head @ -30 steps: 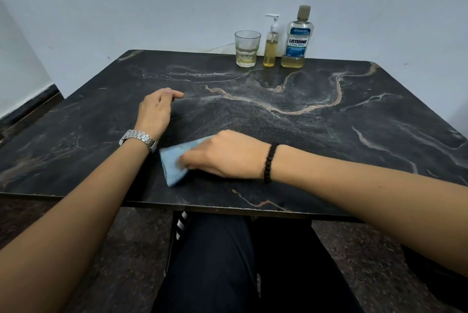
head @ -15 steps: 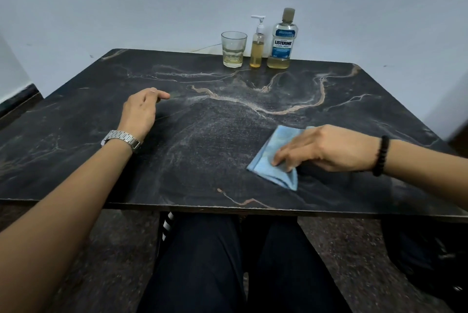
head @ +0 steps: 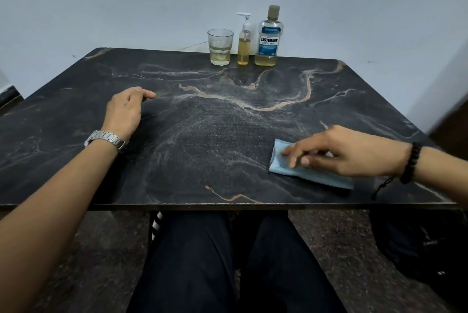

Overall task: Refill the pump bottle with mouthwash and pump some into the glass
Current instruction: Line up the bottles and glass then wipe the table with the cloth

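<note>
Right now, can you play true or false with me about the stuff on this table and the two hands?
1. The glass has some yellowish liquid at the bottom. True.
2. The pump bottle stands between the glass and the mouthwash bottle. True.
3. The mouthwash bottle has its cap off. False: the cap is on.
4. The left hand is holding the pump bottle. False: it rests empty on the table, far from the bottles.
5. The right hand has its fingers on a blue cloth. True.
6. The blue cloth lies by the table's far edge. False: it lies near the front edge, on the right.
</note>
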